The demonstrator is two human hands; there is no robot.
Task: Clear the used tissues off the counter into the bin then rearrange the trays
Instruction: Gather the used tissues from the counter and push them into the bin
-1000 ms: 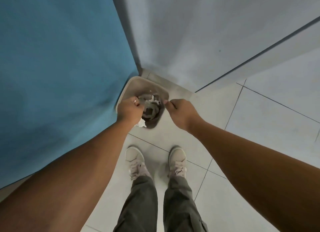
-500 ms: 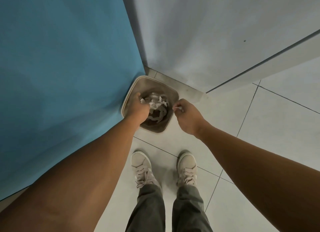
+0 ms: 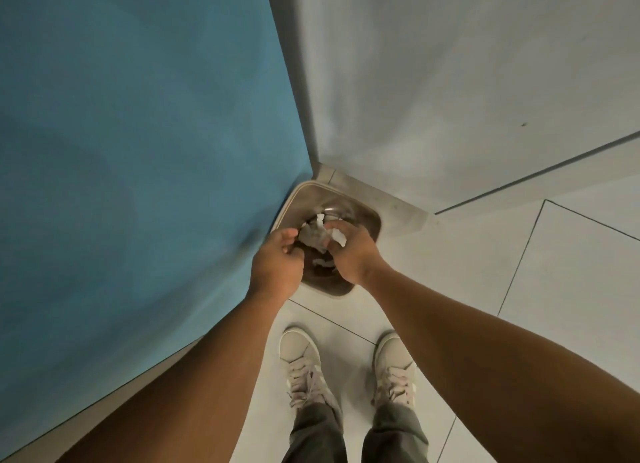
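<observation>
A square beige bin (image 3: 367, 217) stands on the floor in the corner between a blue wall and a white wall. Both my hands hover over its open top. My right hand (image 3: 349, 251) grips crumpled white tissues (image 3: 317, 236), and a scrap sticks out by its knuckles. My left hand (image 3: 277, 262) has its fingers curled and its thumb touches the same wad. More tissue (image 3: 323, 262) lies lower inside the bin, between my wrists. The counter and the trays are out of view.
The blue wall (image 3: 138, 151) runs close along my left arm. A white wall (image 3: 450, 82) rises behind the bin. Pale floor tiles (image 3: 554, 272) spread to the right. My two shoes (image 3: 346, 369) stand just short of the bin.
My right hand has moved left from the bin's right rim to over its middle and now grips the tissue wad. My left hand has lifted slightly. The view has shifted.
</observation>
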